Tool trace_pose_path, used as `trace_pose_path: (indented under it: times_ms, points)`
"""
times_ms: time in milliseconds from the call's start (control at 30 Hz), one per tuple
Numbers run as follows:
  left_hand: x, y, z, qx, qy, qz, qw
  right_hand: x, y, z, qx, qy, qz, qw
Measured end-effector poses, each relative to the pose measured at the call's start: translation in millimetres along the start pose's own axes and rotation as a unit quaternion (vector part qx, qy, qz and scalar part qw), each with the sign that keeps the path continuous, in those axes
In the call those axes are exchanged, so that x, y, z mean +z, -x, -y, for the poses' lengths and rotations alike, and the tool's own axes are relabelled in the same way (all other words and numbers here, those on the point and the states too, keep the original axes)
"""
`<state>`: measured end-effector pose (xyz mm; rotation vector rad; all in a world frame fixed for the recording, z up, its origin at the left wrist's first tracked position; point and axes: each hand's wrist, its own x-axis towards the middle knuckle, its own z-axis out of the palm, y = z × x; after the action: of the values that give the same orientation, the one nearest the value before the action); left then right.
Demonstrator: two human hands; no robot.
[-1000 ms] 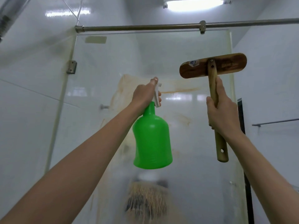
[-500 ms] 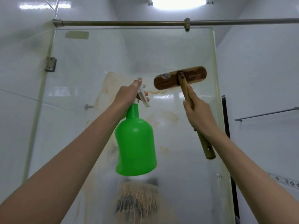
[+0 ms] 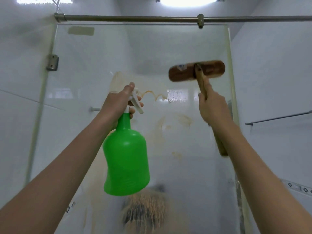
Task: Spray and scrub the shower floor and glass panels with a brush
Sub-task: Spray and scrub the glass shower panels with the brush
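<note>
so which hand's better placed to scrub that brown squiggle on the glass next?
Right hand, probably: it holds the brush, whose head sits just above and right of the squiggle. The left hand is occupied with the spray bottle.

The spray bottle (image 3: 126,159) is bright green with a white trigger (image 3: 137,103), the brush (image 3: 196,70) dark brown wood, and the glass panel (image 3: 152,48) carries orange-brown streaks.
</note>
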<state>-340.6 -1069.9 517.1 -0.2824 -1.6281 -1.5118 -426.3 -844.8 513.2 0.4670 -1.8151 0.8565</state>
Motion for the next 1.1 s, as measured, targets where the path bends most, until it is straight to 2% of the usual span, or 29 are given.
trace_pose_path:
  times_ms: [133, 233, 333, 433, 500, 600, 667, 733, 867, 967, 1033, 1100]
  points:
    - [-9.6, 5.4, -2.9, 0.009, 0.006, -0.007, 1.0, 10.7, 118.1, -12.4, 0.004, 0.023, 0.078, 0.997]
    - [-12.4, 7.8, -6.2, 0.013, -0.001, -0.007, 1.0, 18.0, 58.4, -3.9, -0.036, 0.037, 0.041, 0.998]
    - [-18.6, 11.0, -8.1, 0.013, 0.002, -0.008, 1.0, 9.5, 10.0, 12.2, -0.038, 0.01, 0.019, 0.999]
    - [-34.2, 14.0, -9.8, 0.018, 0.008, -0.019, 1.0, 25.6, 79.1, 2.6, -0.029, 0.0, 0.039, 0.999]
    - [-45.6, 15.0, -7.8, 0.018, 0.007, -0.022, 1.0, 35.0, 121.2, 11.5, -0.04, 0.007, 0.081, 0.996]
    - [-56.9, 16.3, -3.3, 0.01, -0.014, -0.022, 1.0, 54.7, 59.0, 41.6, -0.073, 0.037, 0.033, 0.996]
    - [-64.5, 18.0, 0.9, 0.01, -0.017, -0.035, 0.999, 53.2, 15.5, 64.5, -0.093, 0.014, 0.028, 0.995]
    - [-74.9, 18.6, 3.8, 0.014, -0.022, -0.053, 0.998, 60.8, 20.5, 66.3, -0.084, 0.004, 0.035, 0.996]
    - [-95.4, 19.0, 5.9, 0.027, -0.025, -0.072, 0.997, 75.4, 104.0, 55.9, -0.069, 0.039, 0.071, 0.994]
    - [-101.9, 14.7, 4.0, 0.062, -0.092, -0.088, 0.99, 86.5, 42.2, 90.7, -0.104, 0.03, 0.026, 0.994]
    - [-106.4, 11.0, 3.5, 0.089, -0.131, -0.103, 0.982, 80.2, 10.6, 112.9, -0.125, 0.005, 0.036, 0.992]
    - [-114.6, 7.2, 1.6, 0.096, -0.143, -0.116, 0.978, 86.0, 26.0, 110.3, -0.109, -0.006, 0.045, 0.993]
